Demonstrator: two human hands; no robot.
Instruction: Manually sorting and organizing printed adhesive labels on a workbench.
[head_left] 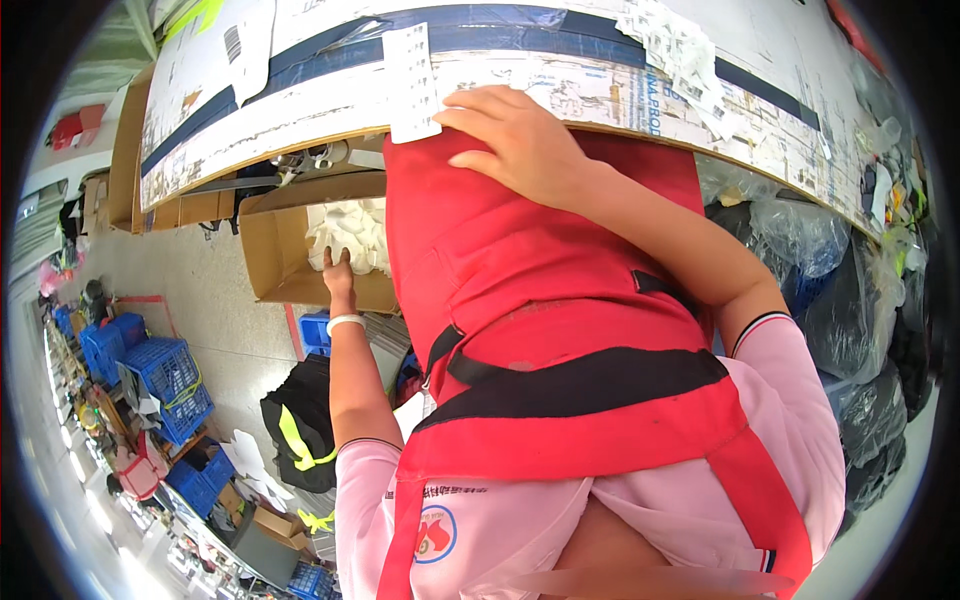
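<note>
Pink shirt lies nearest; at twelve, right hand, fingers spread, meets a label, perhaps steadying it; at nine, left hand, fingers parted, meets white pieces a box corrals.

Bright light is filling the scene; glare is washing out eight o'clock, while fisheye distortion is curving the white tabletop at twelve.

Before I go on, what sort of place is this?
Probably a factory or workshop: a white cardboard-covered worktop with dark blue tape, an open brown cardboard box holding loose white pieces, and blue lattice-sided plastic crates on the grey floor.
</note>
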